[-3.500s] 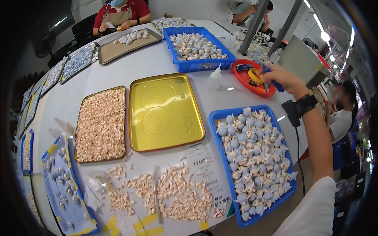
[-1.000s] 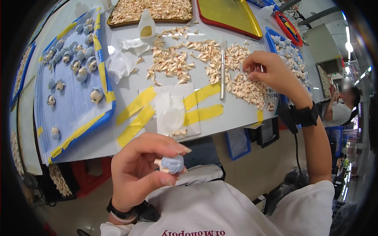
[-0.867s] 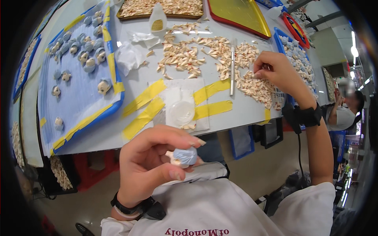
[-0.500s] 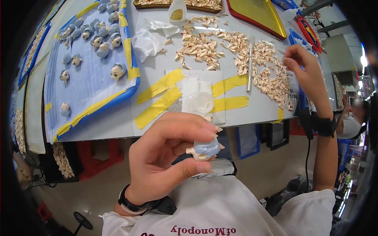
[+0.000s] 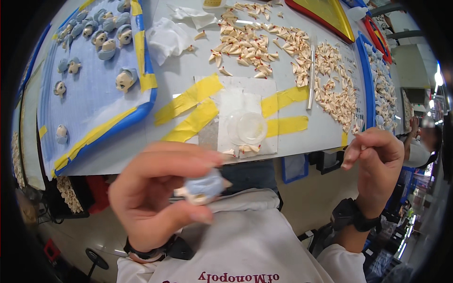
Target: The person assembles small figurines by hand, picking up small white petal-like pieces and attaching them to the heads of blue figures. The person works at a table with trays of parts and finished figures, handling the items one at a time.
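In front of my chest, my left hand (image 5: 151, 193) pinches a small doll head (image 5: 206, 187) with pale blue hair between thumb and fingers. It is slightly blurred, and a pale pointed bit sticks out at its right side. My right hand (image 5: 377, 153) hovers by the table's front right edge, fingers curled in and closed; whatever they may hold does not show. Several small cream pointed pieces with red tips (image 5: 337, 96) lie in piles beyond it. Two pieces (image 5: 249, 149) rest by a round clear dish (image 5: 246, 128) at the table's front.
To the left, a blue-rimmed tray (image 5: 101, 134) carries several blue-haired doll heads (image 5: 126, 80). Yellow tape (image 5: 191, 118) crosses the table around the dish. A metal rod (image 5: 311, 78) lies among the piles. Crumpled white tissue (image 5: 167, 40) is at the back; a filled blue tray (image 5: 380, 85) stands right.
My right hand has drawn back from the piles toward the front edge, its fingers curled. My left hand has shifted left with the doll head. The whole view has also shifted slightly.
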The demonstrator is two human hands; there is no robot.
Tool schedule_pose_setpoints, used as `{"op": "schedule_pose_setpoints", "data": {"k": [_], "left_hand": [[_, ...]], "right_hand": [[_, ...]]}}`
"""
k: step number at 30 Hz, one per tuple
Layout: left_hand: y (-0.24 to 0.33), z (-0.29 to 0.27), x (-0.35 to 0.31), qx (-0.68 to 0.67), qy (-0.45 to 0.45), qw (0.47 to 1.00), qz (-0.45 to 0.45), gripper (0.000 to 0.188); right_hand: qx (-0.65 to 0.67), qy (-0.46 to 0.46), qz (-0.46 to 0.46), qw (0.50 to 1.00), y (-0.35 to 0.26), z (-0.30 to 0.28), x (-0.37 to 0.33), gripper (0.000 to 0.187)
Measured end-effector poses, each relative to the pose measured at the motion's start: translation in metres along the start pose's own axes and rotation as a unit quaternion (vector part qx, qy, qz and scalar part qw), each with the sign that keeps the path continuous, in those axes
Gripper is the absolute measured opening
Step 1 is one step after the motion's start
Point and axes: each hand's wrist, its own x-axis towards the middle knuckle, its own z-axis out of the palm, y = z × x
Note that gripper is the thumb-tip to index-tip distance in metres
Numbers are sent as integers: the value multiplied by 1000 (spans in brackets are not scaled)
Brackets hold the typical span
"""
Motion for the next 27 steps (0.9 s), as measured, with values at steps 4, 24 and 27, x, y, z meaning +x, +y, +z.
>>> {"op": "schedule_pose_setpoints", "data": {"k": [4, 24, 27], "left_hand": [[4, -17, -4, 78, 41, 996, 8, 57], [-21, -37, 15, 2, -167, 982, 87, 43], [-20, -38, 18, 16, -191, 978, 85, 40]], "right_hand": [[20, 4, -6, 1000, 1, 14, 5, 23], [-267, -65, -77, 958, -3, 67, 43, 16], [-320, -125, -104, 933, -6, 75, 49, 18]]}}
